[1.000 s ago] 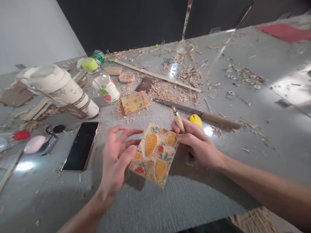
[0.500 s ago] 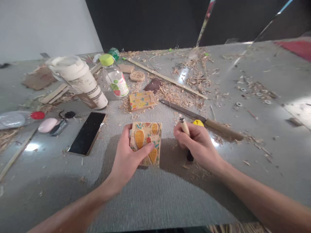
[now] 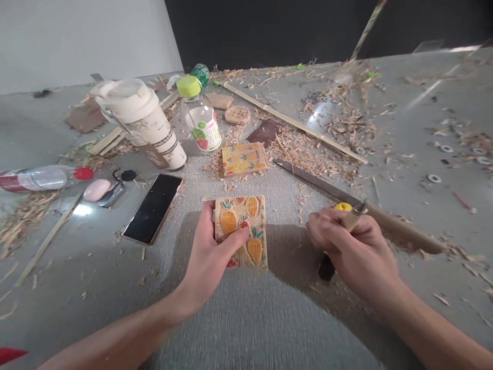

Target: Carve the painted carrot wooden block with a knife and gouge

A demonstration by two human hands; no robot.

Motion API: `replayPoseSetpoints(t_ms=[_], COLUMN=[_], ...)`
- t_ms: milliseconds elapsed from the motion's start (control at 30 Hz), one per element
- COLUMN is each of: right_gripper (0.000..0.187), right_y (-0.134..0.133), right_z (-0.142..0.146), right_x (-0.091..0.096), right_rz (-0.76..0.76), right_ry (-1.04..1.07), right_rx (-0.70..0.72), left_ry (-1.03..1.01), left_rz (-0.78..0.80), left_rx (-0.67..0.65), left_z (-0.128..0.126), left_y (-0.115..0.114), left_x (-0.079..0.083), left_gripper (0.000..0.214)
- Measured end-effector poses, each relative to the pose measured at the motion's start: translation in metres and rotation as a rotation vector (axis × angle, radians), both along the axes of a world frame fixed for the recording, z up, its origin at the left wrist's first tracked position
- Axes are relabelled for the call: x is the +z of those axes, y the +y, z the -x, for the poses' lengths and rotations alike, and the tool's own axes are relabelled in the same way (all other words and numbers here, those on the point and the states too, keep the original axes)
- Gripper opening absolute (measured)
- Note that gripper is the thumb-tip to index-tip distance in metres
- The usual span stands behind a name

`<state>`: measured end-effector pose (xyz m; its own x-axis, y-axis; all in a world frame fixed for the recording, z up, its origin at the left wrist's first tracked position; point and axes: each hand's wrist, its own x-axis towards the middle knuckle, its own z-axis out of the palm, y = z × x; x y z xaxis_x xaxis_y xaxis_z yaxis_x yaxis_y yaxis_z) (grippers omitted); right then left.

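My left hand [image 3: 211, 252] grips a small square wooden block [image 3: 254, 251], thumb across its face and fingers at its left edge. Carved, painted orange carrot-like shapes with green tops cover that face. To the right, my right hand [image 3: 360, 254] is closed around a tool with a pale wooden handle [image 3: 351, 220]; its metal end points up and right, and the rest is hidden in the fist. Yellow and black parts of an object [image 3: 327, 268] show by that fist; whether it is held I cannot tell. A second painted wooden block [image 3: 244, 159] lies beyond the first.
A long blade [image 3: 318, 181] with a wooden handle [image 3: 408, 228] lies just beyond my right hand. At left are a phone [image 3: 153, 208], a white cup [image 3: 142, 121], a clear bottle [image 3: 202, 121] and a lying bottle [image 3: 50, 178]. Wood shavings [image 3: 327, 141] and a long strip [image 3: 292, 122] lie behind.
The view has shifted, so the table's things sit further right. My right hand has turned, and the tool's metal end now tilts right instead of away. My left hand keeps its grip.
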<state>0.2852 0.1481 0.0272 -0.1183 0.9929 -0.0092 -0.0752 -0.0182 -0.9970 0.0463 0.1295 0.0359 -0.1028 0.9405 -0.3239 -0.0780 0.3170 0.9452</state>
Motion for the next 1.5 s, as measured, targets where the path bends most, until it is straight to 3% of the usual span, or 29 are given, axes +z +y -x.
replayPoseSetpoints(t_ms=[700,967,1500], right_gripper=[0.033,0.06,0.049], right_y=[0.007,0.009,0.007], right_z=[0.01,0.009,0.01], right_x=[0.007,0.009,0.01], right_rz=[0.045,-0.022,0.023], right_ry=[0.18,0.119,0.079], right_rx=[0.004,-0.003,-0.012], left_ry=[-0.004,-0.103,-0.146], left_rz=[-0.002,-0.087,-0.06], left_rx=[0.04,0.065,0.062], left_z=[0.003,0.001,0.005], left_y=[-0.003,0.0,0.001], left_x=[-0.002,-0.004,-0.006], left_gripper=[0.046,0.035,0.035])
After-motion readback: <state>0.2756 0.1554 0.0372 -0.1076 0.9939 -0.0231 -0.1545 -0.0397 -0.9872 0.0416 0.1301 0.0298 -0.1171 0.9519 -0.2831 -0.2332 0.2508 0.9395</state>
